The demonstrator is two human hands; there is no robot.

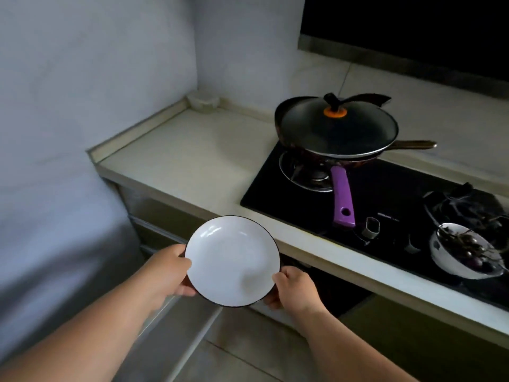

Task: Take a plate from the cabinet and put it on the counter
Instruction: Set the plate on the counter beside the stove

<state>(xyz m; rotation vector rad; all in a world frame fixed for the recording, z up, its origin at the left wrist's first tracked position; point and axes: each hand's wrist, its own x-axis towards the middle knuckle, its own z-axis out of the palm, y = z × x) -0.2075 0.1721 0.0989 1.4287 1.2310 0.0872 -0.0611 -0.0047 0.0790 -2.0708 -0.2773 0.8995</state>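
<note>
Pale counter (pixel 176 150) lies bare toward its left corner; left hand (pixel 168 271) and right hand (pixel 293 288) grasp the plate (pixel 232 260) below its front edge, carrying; next, lift and set it there

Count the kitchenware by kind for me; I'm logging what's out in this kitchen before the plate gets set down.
Plates: 1, the white plate held by left hand and right hand
Pans: 1, the purple-handled pan
Lids: 1, the glass lid
Bowls: 1, the white bowl
Small containers: 1, the corner container
Total: 5
</note>
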